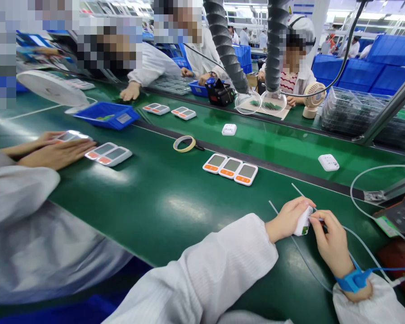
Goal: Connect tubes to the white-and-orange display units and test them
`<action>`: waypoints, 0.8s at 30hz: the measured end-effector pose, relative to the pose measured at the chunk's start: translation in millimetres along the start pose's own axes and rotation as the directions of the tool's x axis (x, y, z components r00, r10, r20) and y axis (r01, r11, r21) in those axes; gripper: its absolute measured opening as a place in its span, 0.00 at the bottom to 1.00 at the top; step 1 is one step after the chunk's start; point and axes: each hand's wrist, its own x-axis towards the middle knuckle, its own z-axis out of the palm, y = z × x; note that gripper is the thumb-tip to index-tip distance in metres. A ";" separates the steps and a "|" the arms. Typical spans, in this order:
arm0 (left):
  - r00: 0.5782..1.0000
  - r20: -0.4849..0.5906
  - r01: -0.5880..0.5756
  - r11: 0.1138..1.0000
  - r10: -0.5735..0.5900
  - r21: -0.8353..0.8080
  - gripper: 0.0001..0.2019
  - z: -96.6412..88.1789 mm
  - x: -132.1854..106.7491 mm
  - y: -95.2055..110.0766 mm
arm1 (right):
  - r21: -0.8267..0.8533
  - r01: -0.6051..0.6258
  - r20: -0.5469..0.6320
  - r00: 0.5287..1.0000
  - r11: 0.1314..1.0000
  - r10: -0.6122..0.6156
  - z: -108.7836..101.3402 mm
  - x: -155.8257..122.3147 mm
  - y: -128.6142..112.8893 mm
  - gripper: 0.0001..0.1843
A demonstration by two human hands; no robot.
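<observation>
White plastic unit (303, 222) is sitting between both hands near the front edge of the green belt (162, 202). Left hand (286, 219) is wrapping round it, fingers curled over the top and gripping it tight. Right hand (331, 243) is pinching at its right edge with thumb and fingertips closed, can't tell if anything's in the pinch. That wrist is wearing a blue strap (353, 280) with a coiled lead going off right, and thin white wires (364, 252) are trailing under the hands. Further up the belt, three white-and-orange display units (230, 168) are lying side by side, with a roll of tape (184, 143) beyond. Off to the left a co-worker's hands (54, 150) are resting on another device next to two more units (108, 154). Far side, people in white coats are working under two grey extraction hoses (224, 45)
</observation>
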 end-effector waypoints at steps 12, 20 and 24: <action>0.999 -0.005 -0.039 0.997 0.039 0.067 0.24 -1.4 1.2 -8.7 | -0.017 0.016 0.016 1.000 1.000 -0.015 1.2 0.1 -3.5 0.07; 0.998 0.000 -0.065 0.990 0.066 0.128 0.23 0.0 -2.0 -5.2 | -0.038 0.035 0.001 0.999 0.999 -0.035 0.4 0.8 -6.2 0.07; 0.998 0.002 -0.064 0.992 0.065 0.109 0.22 0.5 -4.1 -2.7 | -0.032 0.056 -0.003 0.998 0.998 -0.056 -0.2 1.9 -7.2 0.06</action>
